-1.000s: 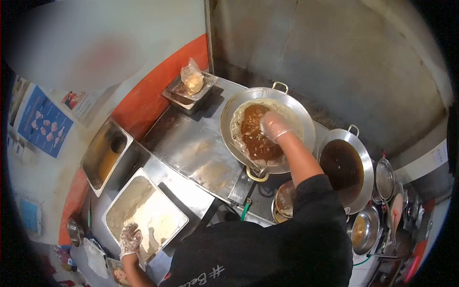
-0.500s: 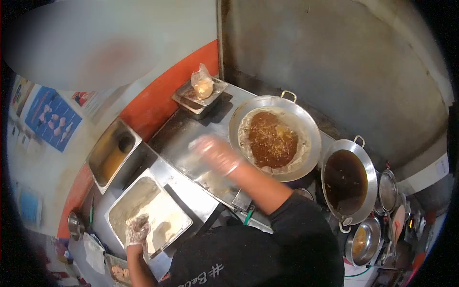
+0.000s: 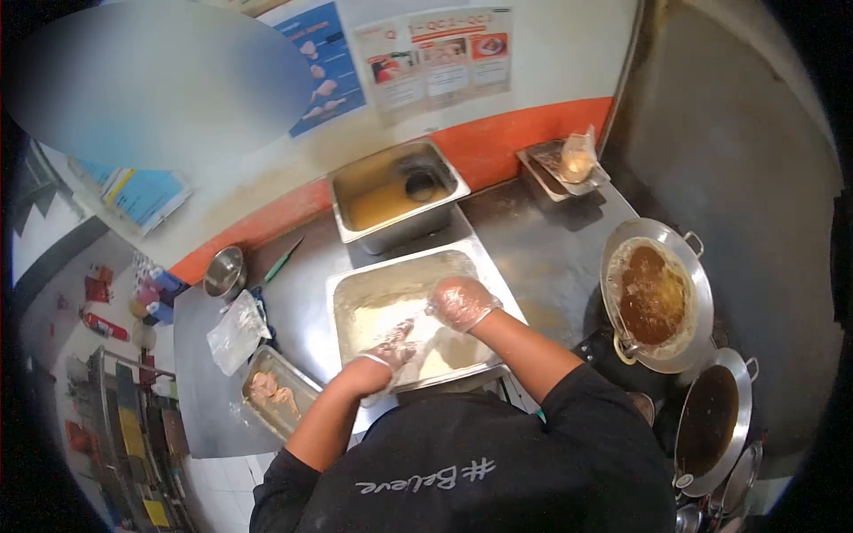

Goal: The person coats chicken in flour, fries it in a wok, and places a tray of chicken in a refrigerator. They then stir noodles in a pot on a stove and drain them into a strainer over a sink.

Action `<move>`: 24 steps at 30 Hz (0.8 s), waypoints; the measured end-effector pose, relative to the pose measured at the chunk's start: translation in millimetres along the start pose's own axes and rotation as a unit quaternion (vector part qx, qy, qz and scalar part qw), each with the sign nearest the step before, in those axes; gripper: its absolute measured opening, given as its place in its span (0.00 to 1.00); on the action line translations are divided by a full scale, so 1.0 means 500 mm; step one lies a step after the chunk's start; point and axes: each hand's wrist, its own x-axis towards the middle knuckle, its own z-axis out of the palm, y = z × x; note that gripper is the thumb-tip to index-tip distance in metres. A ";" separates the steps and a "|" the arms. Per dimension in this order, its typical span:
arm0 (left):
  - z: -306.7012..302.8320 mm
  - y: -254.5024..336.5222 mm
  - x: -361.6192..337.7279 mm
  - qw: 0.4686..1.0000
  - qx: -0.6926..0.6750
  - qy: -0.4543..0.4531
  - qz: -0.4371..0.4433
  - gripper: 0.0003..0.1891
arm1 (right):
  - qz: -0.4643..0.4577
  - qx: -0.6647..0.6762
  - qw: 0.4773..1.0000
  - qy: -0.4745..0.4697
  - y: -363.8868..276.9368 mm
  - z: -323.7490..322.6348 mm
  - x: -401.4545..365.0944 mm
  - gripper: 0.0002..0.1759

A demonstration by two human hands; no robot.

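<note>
A deep steel pan [image 3: 342, 306] of white flour [image 3: 378, 322] lies in front of me. My left hand [image 3: 391, 349], in a clear plastic glove, is low over the flour at the pan's near side, its flour-coated fingers stretched out. No object shows in it. My right hand [image 3: 462, 304], gloved likewise, is over the right part of the same pan. Its back faces me and its fingers bend down toward the flour, so what lies under them is hidden.
Behind stands a steel container [image 3: 382, 235] of yellowish liquid. Raw meat pieces lie in a small tray [image 3: 306, 386] at left, near a plastic bag [image 3: 235, 333], green-handled knife [image 3: 283, 259] and steel bowl [image 3: 225, 274]. Two oil-filled woks [image 3: 702, 298] [image 3: 742, 400] stand at right.
My right hand has come from beside the frying wok back to the flour pan. My left hand stays in the pan. The view has swung left.
</note>
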 end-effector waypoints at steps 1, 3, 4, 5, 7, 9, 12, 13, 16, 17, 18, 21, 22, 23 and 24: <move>-0.041 0.087 -0.030 0.994 -0.007 -0.054 -0.094 0.30 | 0.003 -0.020 1.000 0.001 -0.014 -0.004 0.006 0.13; -0.059 0.102 -0.076 0.997 0.041 -0.039 -0.052 0.31 | 0.005 -0.041 0.999 0.001 -0.041 -0.029 0.016 0.12; -0.063 0.105 -0.111 1.000 -0.007 0.024 0.013 0.31 | 0.011 -0.093 0.996 0.007 -0.052 -0.049 0.021 0.11; -0.078 0.111 -0.136 1.000 -0.009 0.024 0.011 0.31 | 0.017 -0.144 0.989 0.011 -0.056 -0.060 0.026 0.11; -0.114 0.139 -0.180 0.985 -0.050 0.081 0.146 0.29 | 0.081 -0.157 0.984 -0.022 -0.035 -0.055 0.035 0.11; -0.163 0.150 -0.200 0.997 0.033 0.053 0.042 0.28 | 0.100 -0.173 0.978 -0.056 -0.036 -0.072 0.031 0.12; -0.165 0.091 -0.192 0.980 0.145 0.112 -0.072 0.24 | 0.066 -0.179 0.982 0.009 -0.046 -0.095 0.001 0.17; -0.166 0.087 -0.175 0.978 0.116 0.169 -0.043 0.24 | 0.054 -0.083 0.995 -0.016 -0.070 -0.144 -0.016 0.19; -0.140 0.050 -0.089 0.964 -0.010 0.263 0.025 0.24 | 0.028 0.099 0.993 -0.066 -0.071 -0.162 -0.036 0.23; -0.120 0.035 -0.055 0.960 -0.030 0.275 0.037 0.24 | 0.020 0.358 0.924 -0.135 -0.048 -0.139 -0.036 0.27; -0.102 0.020 -0.023 0.955 -0.047 0.288 0.051 0.24 | 0.014 0.589 0.784 -0.195 -0.040 -0.125 -0.038 0.32; -0.066 -0.019 0.048 0.948 -0.244 0.205 0.023 0.20 | 0.040 0.691 0.704 -0.158 -0.088 -0.131 -0.061 0.35; -0.060 -0.031 0.061 0.946 -0.247 0.210 0.023 0.20 | 0.031 0.699 0.704 -0.126 -0.099 -0.135 -0.068 0.36; -0.057 -0.044 0.073 0.949 -0.252 0.189 0.014 0.18 | 0.005 0.691 0.713 -0.117 -0.090 -0.120 -0.067 0.37; -0.060 -0.040 0.076 0.952 -0.256 0.168 0.004 0.17 | 0.003 0.690 0.715 -0.118 -0.089 -0.115 -0.066 0.37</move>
